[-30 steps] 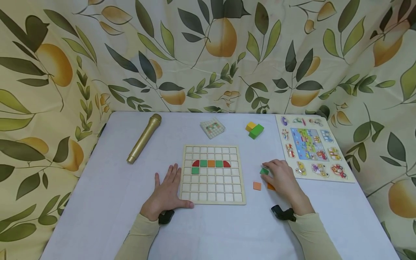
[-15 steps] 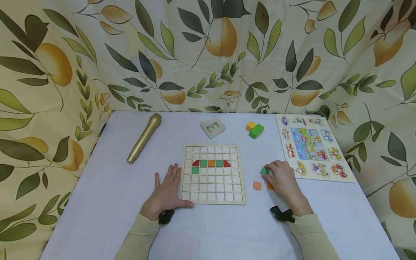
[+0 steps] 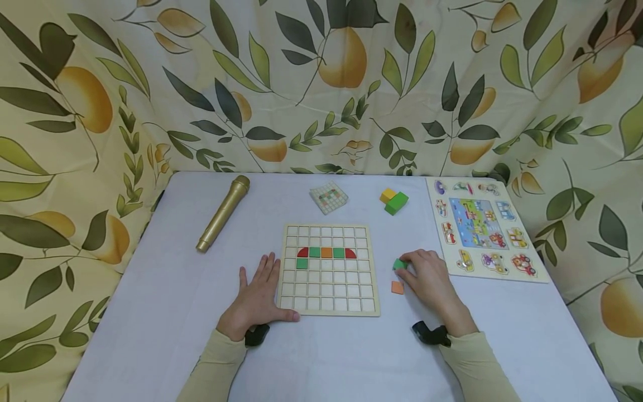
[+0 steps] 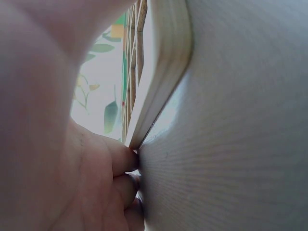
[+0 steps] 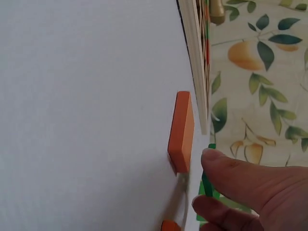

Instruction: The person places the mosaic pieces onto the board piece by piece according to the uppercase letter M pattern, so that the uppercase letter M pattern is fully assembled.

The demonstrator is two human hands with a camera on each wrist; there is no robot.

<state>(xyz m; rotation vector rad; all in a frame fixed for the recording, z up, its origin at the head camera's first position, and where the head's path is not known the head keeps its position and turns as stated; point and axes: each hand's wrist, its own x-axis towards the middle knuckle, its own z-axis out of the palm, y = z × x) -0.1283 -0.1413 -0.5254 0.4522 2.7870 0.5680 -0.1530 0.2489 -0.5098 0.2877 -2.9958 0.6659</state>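
Note:
In the head view, a wooden grid board [image 3: 331, 314] lies at mid-table. One row bears a red piece at each end, with green and orange tiles between; a single green tile [image 3: 302, 263] sits below. My left hand [image 3: 258, 296] rests spread along the board's left edge, its thumb at the lower left corner. To the right of the board, my right hand [image 3: 429, 279] pinches a square green tile [image 3: 399, 264] between thumb and fingers. Just below that, an orange tile [image 3: 397, 287] lies on the cloth. Another orange tile [image 5: 170, 225] shows at the bottom of the right wrist view.
A small pattern card [image 3: 329, 197] lies behind the board. Green [image 3: 396, 203] and yellow [image 3: 387, 195] blocks sit to its right. A picture puzzle board [image 3: 469, 262] occupies the right side, and a gold microphone [image 3: 223, 215] lies at the left.
My right hand has moved slightly left with the green tile, from the puzzle board side toward the grid board. The second orange tile is now hidden in the head view. My left hand stays still.

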